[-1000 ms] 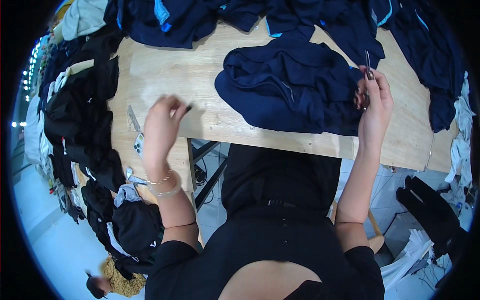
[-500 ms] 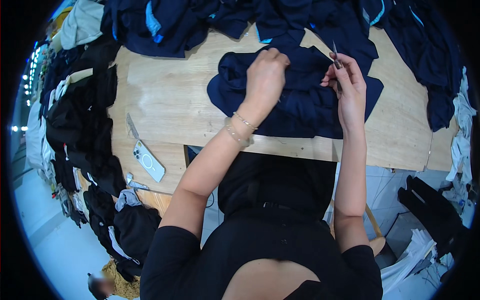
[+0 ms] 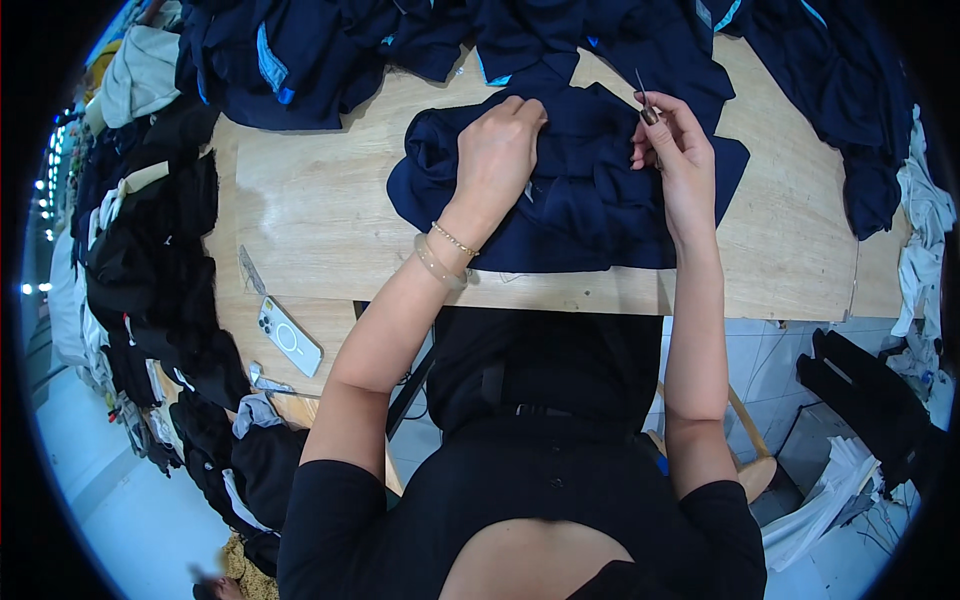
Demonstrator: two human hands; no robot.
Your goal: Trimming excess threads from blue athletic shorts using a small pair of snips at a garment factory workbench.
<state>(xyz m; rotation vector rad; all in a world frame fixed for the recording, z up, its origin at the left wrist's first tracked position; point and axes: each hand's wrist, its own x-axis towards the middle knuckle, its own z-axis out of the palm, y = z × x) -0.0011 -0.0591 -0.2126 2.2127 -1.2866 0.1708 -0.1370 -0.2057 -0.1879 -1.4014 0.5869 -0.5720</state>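
- Working at a pale wooden table [image 3: 330,215], seated, the person has a crumpled navy blue fabric garment [image 3: 580,200] spread near the table's far middle, just ahead of the chest.
- Left hand [image 3: 497,160]: fingers curled down, pinching a fold of the garment at its upper edge; closed on cloth, palm down.
- Right hand [image 3: 675,155]: raised just above the garment's right side, fingers pinched around a small slim metal snipping tool [image 3: 645,100], tip pointing up and away. Whether its blades are apart is too small to tell.
- Judgement: the step looks like trimming or picking at a seam. To do it well, keep the left hand's pinch taut so the fold stands clear, and bring the tool's tip in flat to the cloth, catching only loose thread, not the weave.
- Piles of dark blue garments with light blue trim [image 3: 300,60] crowd the far edge.
- A white smartphone [image 3: 288,336] lies on the table's near left, well apart from both hands.
- Black clothing [image 3: 150,260] hangs heaped along the left side.
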